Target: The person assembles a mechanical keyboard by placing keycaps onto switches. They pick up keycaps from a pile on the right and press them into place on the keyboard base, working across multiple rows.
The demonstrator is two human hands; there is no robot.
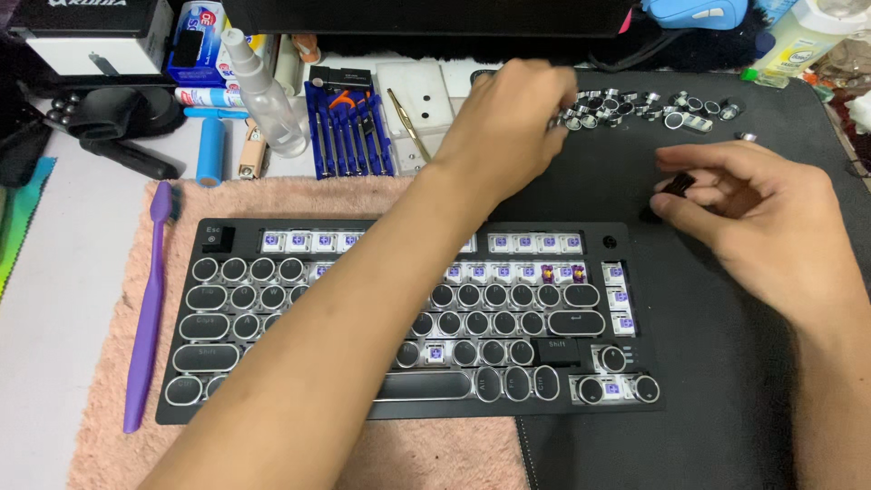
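**Keycaps sorted behind the stripped keyboard**

While the round-key mechanical keyboard (408, 322) lies on the pink towel (109, 426), the left hand (508, 122) is stretched beyond its top edge into the heap of loose silver-rimmed keycaps (635, 107); whether its fingers are closed on one cannot be told. To the right of the keyboard's top corner, a small black keycap (678, 185) is pinched by the right hand (762, 213). Each cap is best lifted singly, so the heap is not scattered.
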